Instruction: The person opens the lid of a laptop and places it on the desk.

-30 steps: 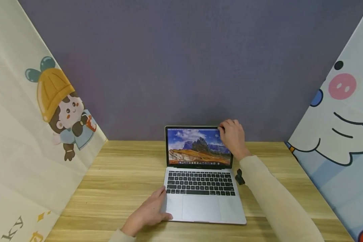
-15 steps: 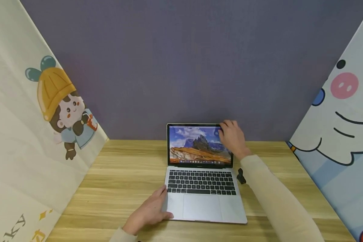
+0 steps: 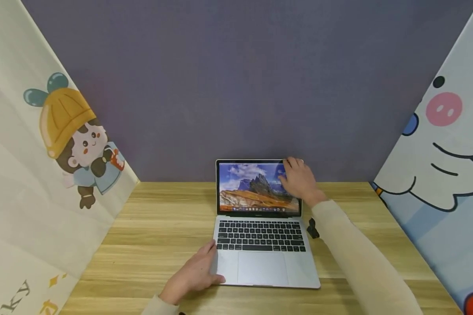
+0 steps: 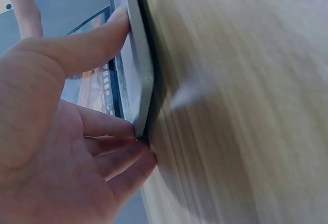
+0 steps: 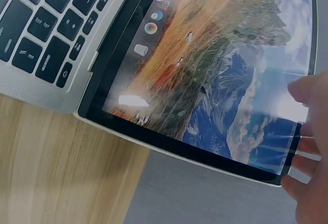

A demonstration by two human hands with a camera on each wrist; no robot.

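A silver laptop (image 3: 262,267) lies unfolded on the wooden table, its raised screen (image 3: 252,186) lit with a mountain picture. At the base's front left corner, my left hand (image 3: 197,269) holds on with the thumb on top of the palm rest and the fingertips against the side edge, as the left wrist view shows. My right hand (image 3: 299,178) grips the screen's upper right corner. In the right wrist view its thumb (image 5: 300,88) lies on the front of the screen, while the other fingers reach over the edge, their tips partly hidden.
A small black object (image 3: 312,228) lies on the table (image 3: 161,227) just right of the keyboard, beside the right sleeve. Behind the laptop rises a grey-purple panel (image 3: 236,87). Printed cartoon curtains flank the table, a cream one (image 3: 23,175) left and a blue-white one (image 3: 449,236) right.
The screen looks slightly taller in the head view, its top edge a little higher. My right hand has shifted slightly left along the corner with it. The left hand keeps its place.
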